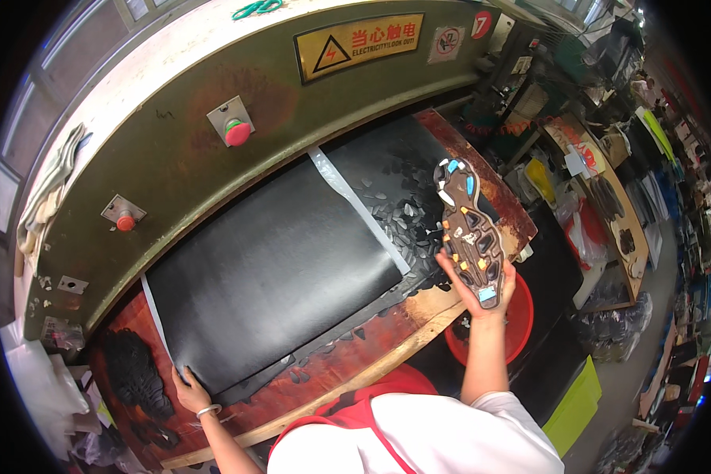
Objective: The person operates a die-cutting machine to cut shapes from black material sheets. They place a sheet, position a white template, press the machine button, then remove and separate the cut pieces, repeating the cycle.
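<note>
My right hand point(474, 278) holds up a brown shoe sole point(468, 229) with orange, blue and white tread pieces, raised above the right end of the press bed. My left hand point(189, 393) rests on the near left corner of a large black rubber sheet point(276, 268) that lies across the bed, fingers pinching its edge by a strip of clear plastic. A wristband sits on my left wrist. To the right of the sheet, a second black sheet point(395, 170) is full of cut-out holes, with small black offcuts scattered on it.
A big olive-green press head point(174, 150) with two red push buttons point(237, 132) and a yellow warning sign looms over the bed. A red bucket point(521, 320) stands below on the right. Black sole pieces point(134, 375) pile at the left. Crowded work tables stretch off at the right.
</note>
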Demonstrator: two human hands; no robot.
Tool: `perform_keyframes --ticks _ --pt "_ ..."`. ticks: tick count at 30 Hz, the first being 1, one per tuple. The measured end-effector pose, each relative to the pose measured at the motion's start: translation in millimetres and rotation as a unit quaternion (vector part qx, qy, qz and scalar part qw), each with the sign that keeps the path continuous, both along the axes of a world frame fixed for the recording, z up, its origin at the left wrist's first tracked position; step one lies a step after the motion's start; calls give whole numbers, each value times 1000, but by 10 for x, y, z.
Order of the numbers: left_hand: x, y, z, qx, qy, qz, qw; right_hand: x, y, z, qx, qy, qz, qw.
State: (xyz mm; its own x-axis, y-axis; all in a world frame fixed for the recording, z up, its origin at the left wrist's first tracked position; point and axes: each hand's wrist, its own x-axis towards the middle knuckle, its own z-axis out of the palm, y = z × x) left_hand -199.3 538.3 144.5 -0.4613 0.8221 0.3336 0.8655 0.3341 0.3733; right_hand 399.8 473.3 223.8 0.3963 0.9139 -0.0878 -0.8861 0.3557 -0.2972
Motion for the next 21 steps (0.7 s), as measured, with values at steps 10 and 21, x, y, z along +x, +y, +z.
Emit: perform_keyframes --ticks 10,21 --pt "48 36 44 14 2 4 1000 -180 173 -278 -61 151 61 985" --pt "148 11 92 -44 -11 78 996 -529 523 29 -136 -104 -46 984"
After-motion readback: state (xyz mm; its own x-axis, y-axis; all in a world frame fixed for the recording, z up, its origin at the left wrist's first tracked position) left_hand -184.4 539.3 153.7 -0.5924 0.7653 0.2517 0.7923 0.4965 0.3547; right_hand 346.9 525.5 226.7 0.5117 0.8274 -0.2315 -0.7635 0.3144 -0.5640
